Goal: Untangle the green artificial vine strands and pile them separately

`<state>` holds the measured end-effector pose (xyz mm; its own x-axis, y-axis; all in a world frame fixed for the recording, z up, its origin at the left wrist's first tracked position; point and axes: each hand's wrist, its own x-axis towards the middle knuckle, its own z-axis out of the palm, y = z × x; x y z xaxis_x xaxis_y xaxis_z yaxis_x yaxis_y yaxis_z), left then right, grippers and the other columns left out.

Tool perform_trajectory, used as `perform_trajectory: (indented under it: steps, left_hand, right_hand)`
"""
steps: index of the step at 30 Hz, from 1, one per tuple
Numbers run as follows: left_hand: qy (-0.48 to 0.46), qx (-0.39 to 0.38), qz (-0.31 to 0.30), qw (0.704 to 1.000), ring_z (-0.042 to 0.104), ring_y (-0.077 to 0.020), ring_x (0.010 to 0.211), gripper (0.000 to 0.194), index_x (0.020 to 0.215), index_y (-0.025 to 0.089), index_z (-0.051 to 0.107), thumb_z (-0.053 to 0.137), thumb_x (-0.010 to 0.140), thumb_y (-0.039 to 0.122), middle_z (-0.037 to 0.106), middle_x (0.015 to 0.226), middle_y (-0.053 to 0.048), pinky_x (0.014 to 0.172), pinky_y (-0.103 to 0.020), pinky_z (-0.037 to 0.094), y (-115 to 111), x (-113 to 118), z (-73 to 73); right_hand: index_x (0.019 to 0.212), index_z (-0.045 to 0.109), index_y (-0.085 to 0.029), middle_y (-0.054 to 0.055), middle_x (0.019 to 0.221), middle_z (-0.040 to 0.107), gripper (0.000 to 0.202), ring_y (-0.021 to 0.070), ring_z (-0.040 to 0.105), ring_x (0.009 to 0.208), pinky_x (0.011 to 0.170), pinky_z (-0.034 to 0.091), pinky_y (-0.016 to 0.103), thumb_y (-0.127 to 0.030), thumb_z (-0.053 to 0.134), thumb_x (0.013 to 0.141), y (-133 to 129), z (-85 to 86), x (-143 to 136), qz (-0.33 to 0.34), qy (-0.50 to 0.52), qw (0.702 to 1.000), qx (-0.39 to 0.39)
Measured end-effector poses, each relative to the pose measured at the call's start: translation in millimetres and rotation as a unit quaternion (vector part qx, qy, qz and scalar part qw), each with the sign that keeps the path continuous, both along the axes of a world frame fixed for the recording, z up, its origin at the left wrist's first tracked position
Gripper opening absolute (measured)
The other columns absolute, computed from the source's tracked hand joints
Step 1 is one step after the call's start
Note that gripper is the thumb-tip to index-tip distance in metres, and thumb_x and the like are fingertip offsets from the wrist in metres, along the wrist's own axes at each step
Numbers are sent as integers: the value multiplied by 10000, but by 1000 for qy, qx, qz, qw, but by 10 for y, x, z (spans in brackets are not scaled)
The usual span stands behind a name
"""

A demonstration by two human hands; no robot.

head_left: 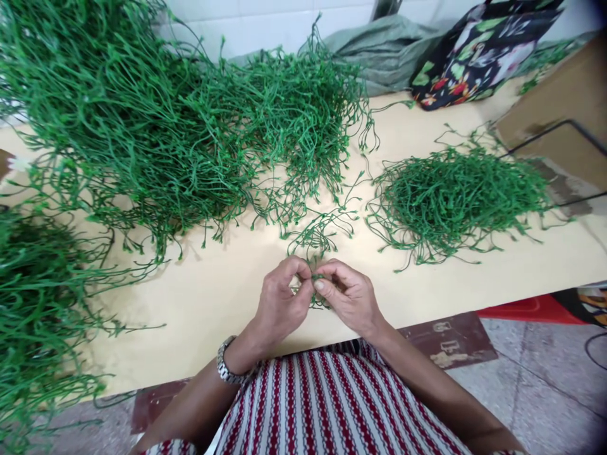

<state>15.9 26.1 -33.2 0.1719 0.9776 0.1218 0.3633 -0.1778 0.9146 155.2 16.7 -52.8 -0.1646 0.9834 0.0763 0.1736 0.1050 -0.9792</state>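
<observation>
My left hand (283, 297) and my right hand (349, 296) meet near the table's front edge, thumbs and forefingers pinched together. Between the fingertips is a green artificial stem (318, 276), thin and mostly covered by the fingers. Both hands seem to grip it. Just beyond them lies a small loose bunch of green plastic stems (322, 230) with forked tips. A few more strands show beneath the fingers. A metal watch (227, 360) is on my left wrist.
Large heaps of green stems (156, 126) cover the table's back and left (38, 303). To the right lies a smaller pile (459, 196), beside a cardboard box (564, 120) and a black wire frame (569, 123). A floral bag (478, 57) stands behind on the cream tabletop (199, 341).
</observation>
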Motion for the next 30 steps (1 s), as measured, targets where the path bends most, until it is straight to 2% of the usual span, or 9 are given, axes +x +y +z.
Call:
perform_trajectory:
  steps: [5, 8, 12, 16, 21, 25, 30]
  left_hand:
    - [56, -19, -53, 997, 504, -113, 631, 131, 675, 179, 452, 477, 711, 56, 538, 668, 13, 600, -239, 409, 23, -22, 43]
    - [95, -18, -71, 993, 514, -121, 638, 125, 714, 178, 492, 485, 707, 53, 557, 669, 13, 608, -249, 412, 47, -28, 100]
    - [139, 31, -100, 985, 521, -136, 668, 138, 721, 173, 548, 464, 736, 64, 588, 678, -4, 642, -275, 413, 67, -41, 169]
    - [195, 72, -121, 971, 524, -153, 684, 164, 714, 165, 564, 433, 763, 80, 591, 668, -19, 665, -298, 398, 67, -64, 195]
    - [289, 110, -187, 932, 514, -165, 672, 191, 678, 154, 547, 406, 772, 67, 570, 690, -43, 678, -323, 360, 54, -106, 193]
    - [282, 120, -216, 927, 501, -157, 644, 235, 630, 168, 527, 389, 732, 9, 545, 653, -28, 704, -317, 368, 34, -139, 227]
    - [256, 126, -263, 922, 555, -154, 675, 291, 735, 210, 567, 365, 722, 1, 579, 683, 0, 820, -328, 410, 15, -216, 200]
  right_hand:
    - [805, 524, -162, -14, 663, 484, 134, 74, 442, 542, 484, 362, 191, -286, 492, 846, 3, 4, 31, 23, -2, 1000, -9]
    - [799, 502, -167, -15, 660, 472, 120, 80, 430, 549, 497, 343, 199, -256, 450, 859, 21, 17, 62, 39, -39, 998, 28]
    - [793, 470, -172, -2, 678, 466, 94, 104, 441, 601, 536, 344, 222, -206, 408, 854, 56, 36, 94, 50, -107, 988, 95]
    - [785, 428, -182, 0, 675, 441, 83, 115, 422, 596, 531, 339, 239, -171, 375, 848, 101, 53, 119, 90, -156, 971, 159]
    - [753, 366, -197, 26, 684, 433, 101, 150, 407, 637, 546, 353, 281, -135, 346, 830, 147, 72, 161, 166, -230, 933, 220]
    - [717, 329, -205, 16, 657, 420, 130, 145, 383, 614, 531, 369, 277, -92, 375, 758, 140, 77, 173, 216, -260, 911, 238]
    - [680, 319, -206, -20, 646, 433, 159, 104, 405, 582, 524, 403, 218, -104, 439, 653, 183, 98, 200, 290, -257, 895, 222]
